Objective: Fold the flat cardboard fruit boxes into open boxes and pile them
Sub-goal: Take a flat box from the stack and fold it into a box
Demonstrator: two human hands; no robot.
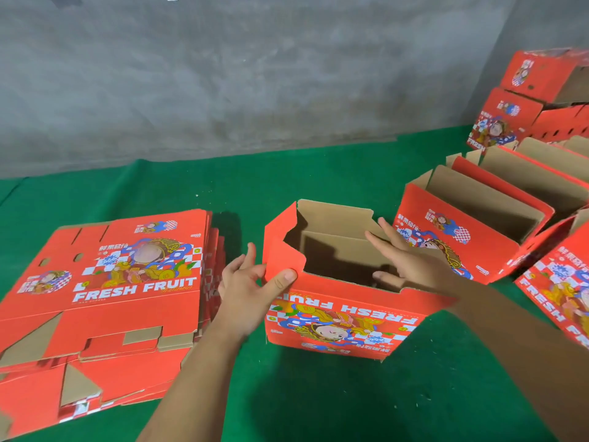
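Box [338, 317] between hands; left grip [251, 282] pinching flap.

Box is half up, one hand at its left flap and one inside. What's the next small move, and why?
Probably fold the left flap inward: the left hand pinches it standing, while the right hand reaches flat inside the box, whose flaps are not yet folded down.

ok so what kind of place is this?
Probably a fruit packing or warehouse workspace, not a home. A stack of flat printed cartons lies on a green felt-like cover, folded boxes are lined up to the right, and the wall behind is bare grey concrete.
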